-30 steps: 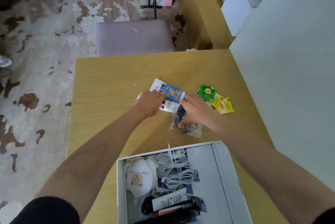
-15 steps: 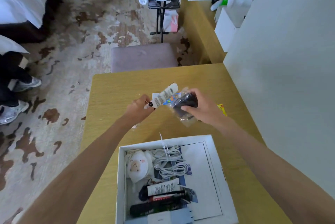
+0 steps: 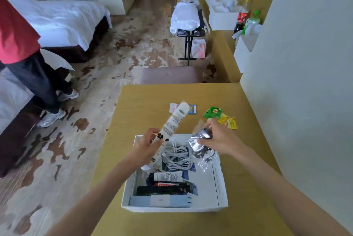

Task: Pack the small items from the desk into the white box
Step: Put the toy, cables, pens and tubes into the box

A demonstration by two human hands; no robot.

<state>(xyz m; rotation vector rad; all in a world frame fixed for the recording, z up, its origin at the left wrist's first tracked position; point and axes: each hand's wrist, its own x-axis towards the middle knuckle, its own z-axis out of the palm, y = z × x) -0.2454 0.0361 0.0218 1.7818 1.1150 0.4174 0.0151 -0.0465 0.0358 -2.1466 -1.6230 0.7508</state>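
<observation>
The white box (image 3: 222, 188) sits on the wooden desk (image 3: 145, 105) near me, holding a white cable coil (image 3: 176, 157), tubes and a comb. My left hand (image 3: 148, 145) grips a long white printed packet (image 3: 174, 121), tilted up over the box's far left corner. My right hand (image 3: 219, 139) holds a clear plastic bag with a dark item (image 3: 202, 140) above the box's far right part. Left on the desk beyond the box are a blue-and-white card packet (image 3: 192, 109) and green and yellow tea sachets (image 3: 219, 116).
A grey wall (image 3: 296, 82) runs along the desk's right edge. A padded stool (image 3: 169, 75) stands beyond the far edge. A person in a red top (image 3: 28, 60) stands at the left by a bed. A folding rack with white linen (image 3: 186, 17) is farther back.
Both hands lifted their items off the desk and came back toward me, over the box. My view tilted up, showing more of the room.
</observation>
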